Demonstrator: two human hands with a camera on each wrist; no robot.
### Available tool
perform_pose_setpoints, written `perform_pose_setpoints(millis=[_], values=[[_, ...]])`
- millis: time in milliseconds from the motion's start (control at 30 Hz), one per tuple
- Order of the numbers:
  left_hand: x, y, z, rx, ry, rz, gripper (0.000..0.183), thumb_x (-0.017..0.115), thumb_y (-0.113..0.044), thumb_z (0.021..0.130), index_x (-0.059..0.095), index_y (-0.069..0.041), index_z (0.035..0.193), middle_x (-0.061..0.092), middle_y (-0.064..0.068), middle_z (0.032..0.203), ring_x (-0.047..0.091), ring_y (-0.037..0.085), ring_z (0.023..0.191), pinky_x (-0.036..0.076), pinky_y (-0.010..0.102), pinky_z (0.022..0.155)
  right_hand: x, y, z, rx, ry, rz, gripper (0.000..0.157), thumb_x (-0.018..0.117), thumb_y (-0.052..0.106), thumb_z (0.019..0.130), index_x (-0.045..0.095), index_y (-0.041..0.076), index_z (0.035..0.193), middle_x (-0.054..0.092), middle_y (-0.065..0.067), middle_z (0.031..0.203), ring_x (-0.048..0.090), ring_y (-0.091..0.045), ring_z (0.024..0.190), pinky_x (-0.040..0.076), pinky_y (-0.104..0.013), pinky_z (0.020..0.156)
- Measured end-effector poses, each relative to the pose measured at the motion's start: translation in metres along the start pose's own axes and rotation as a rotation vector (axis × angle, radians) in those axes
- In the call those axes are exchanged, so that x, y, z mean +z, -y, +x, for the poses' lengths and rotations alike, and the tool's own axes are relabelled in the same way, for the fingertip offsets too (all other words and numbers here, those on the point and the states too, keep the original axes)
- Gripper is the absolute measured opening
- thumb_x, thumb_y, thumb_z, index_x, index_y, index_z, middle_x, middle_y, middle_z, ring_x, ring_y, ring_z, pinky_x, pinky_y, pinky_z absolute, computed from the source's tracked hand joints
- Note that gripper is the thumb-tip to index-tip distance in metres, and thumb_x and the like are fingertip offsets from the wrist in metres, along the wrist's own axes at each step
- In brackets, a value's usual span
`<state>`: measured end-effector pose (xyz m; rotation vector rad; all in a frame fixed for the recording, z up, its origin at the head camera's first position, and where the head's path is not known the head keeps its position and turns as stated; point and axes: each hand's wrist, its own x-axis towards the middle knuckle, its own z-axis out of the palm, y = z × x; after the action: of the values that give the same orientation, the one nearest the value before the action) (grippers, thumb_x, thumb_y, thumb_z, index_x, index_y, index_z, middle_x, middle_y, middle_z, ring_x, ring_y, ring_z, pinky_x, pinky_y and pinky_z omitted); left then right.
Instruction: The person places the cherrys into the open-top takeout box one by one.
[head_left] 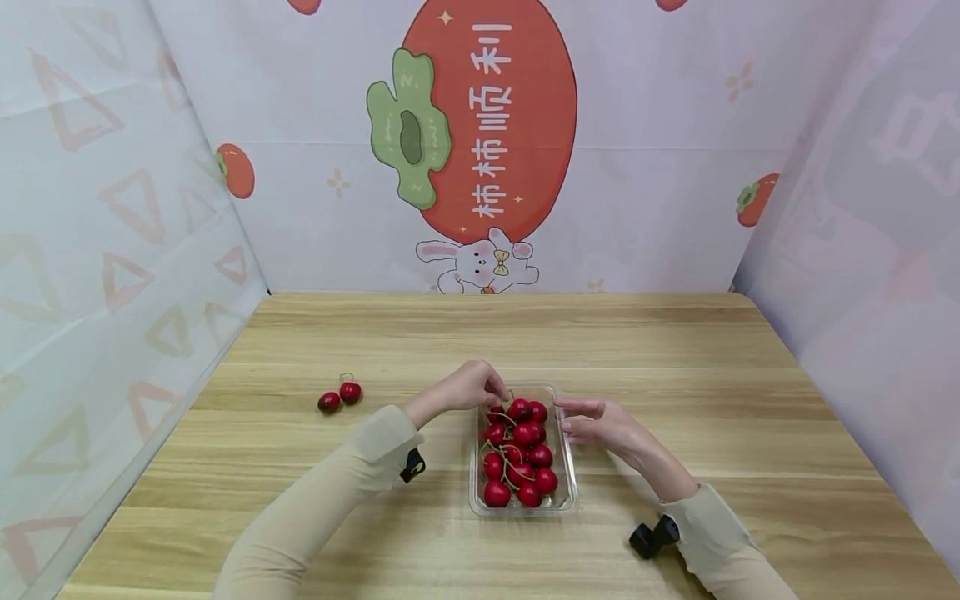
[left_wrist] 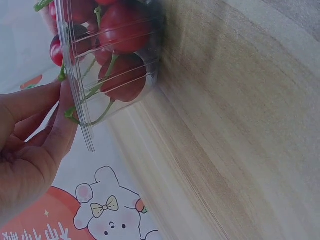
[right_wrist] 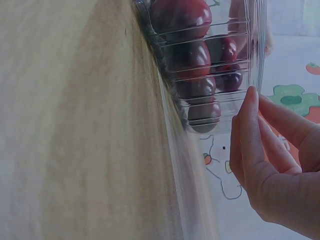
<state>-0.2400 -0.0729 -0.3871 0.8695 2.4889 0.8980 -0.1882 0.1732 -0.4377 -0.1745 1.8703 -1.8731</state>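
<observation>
A clear plastic box (head_left: 564,508) full of red cherries (head_left: 521,476) stands on the table, many of them with green stems. My left hand (head_left: 471,387) is over its far left corner. In the left wrist view, the thumb and forefinger pinch the green stem of a cherry (left_wrist: 56,53) at the box's rim. On the opposite side, my right hand (head_left: 609,427) has its fingers extended, with fingertips against the box's right rim. In the right wrist view, those fingertips (right_wrist: 251,97) touch the clear wall and nothing is gripped.
Two loose cherries (head_left: 340,398) lie on the wooden table (head_left: 675,358), to the left of the box. A printed cloth backdrop (head_left: 645,125) rises behind the table, with pale cloth walls on both sides. Black wrist devices (head_left: 654,537) hang at the sleeves.
</observation>
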Motion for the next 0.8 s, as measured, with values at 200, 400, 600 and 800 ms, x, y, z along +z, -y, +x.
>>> perform_pose_setpoints(millis=[200,400,600,800], values=[[0.0015,0.0014,0.0023,-0.017,-0.002,0.014,0.012,0.061,0.007,0.076,0.068,0.003,0.085,0.067,0.012,0.082,0.06,0.01,0.066,0.048,0.017,0.055,-0.0006,-0.0004,0.0008,0.003,0.002,-0.003,0.052,0.062,0.006,0.08,0.041,-0.009,0.126,0.044,-0.026,0.125,0.06,-0.012,0.085,0.05,-0.029,0.077],[0.002,0.0015,0.0027,-0.015,0.003,0.011,0.012,0.06,0.008,0.077,0.068,0.004,0.085,0.067,0.013,0.082,0.06,0.011,0.067,0.048,0.017,0.056,-0.0011,-0.0017,0.0022,0.004,-0.003,-0.008,0.053,0.064,0.008,0.079,0.042,-0.008,0.125,0.046,-0.025,0.123,0.06,-0.012,0.084,0.05,-0.028,0.076],[0.0011,0.0033,0.0007,-0.006,-0.014,0.008,0.012,0.06,0.005,0.078,0.067,0.003,0.088,0.067,0.012,0.082,0.06,0.011,0.066,0.048,0.018,0.056,-0.0011,-0.0017,0.0027,0.003,-0.002,-0.011,0.054,0.065,0.009,0.079,0.042,-0.008,0.125,0.047,-0.025,0.123,0.06,-0.012,0.084,0.05,-0.029,0.076],[-0.0019,0.0045,-0.0032,0.011,-0.054,0.013,0.012,0.061,-0.002,0.081,0.067,0.002,0.09,0.067,0.009,0.085,0.059,0.01,0.069,0.047,0.017,0.059,-0.0004,-0.0016,0.0022,0.011,-0.009,-0.011,0.054,0.065,0.009,0.079,0.044,-0.007,0.125,0.047,-0.023,0.123,0.06,-0.013,0.085,0.05,-0.03,0.076]])
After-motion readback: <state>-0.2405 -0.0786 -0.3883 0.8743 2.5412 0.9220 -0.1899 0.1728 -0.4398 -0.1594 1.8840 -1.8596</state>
